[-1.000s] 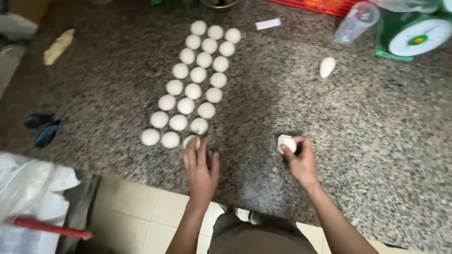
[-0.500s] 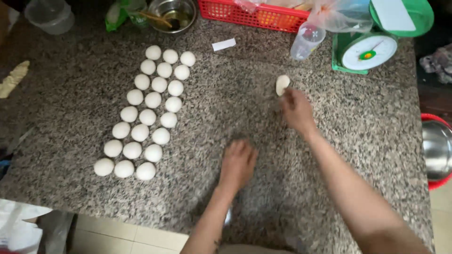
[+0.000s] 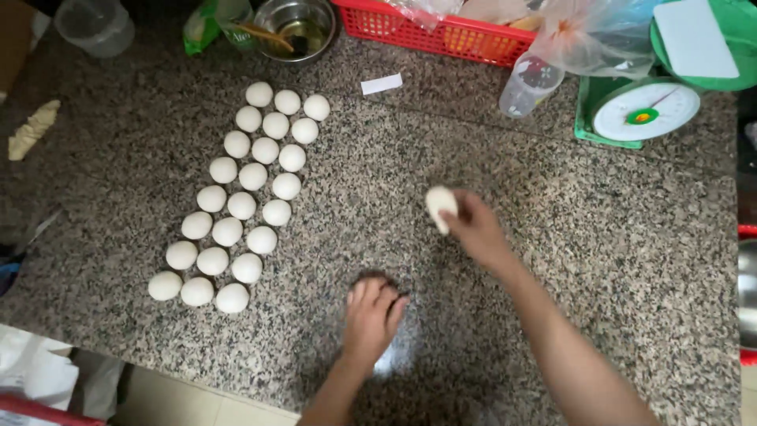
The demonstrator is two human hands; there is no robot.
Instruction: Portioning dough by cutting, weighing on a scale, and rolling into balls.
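Granite counter [image 3: 599, 260] lies bare between dough balls [image 3: 240, 205] and scale [image 3: 643, 110], right hand [image 3: 477, 229] pinching a dough piece [image 3: 440, 207], left hand [image 3: 372, 315] flat, fingers together, near the front edge

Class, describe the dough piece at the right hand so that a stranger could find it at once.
On the speckled stone counter, right of the rows of dough balls, the right hand touches one dough piece. It lies alone, oval rather than round, apart from the rows.
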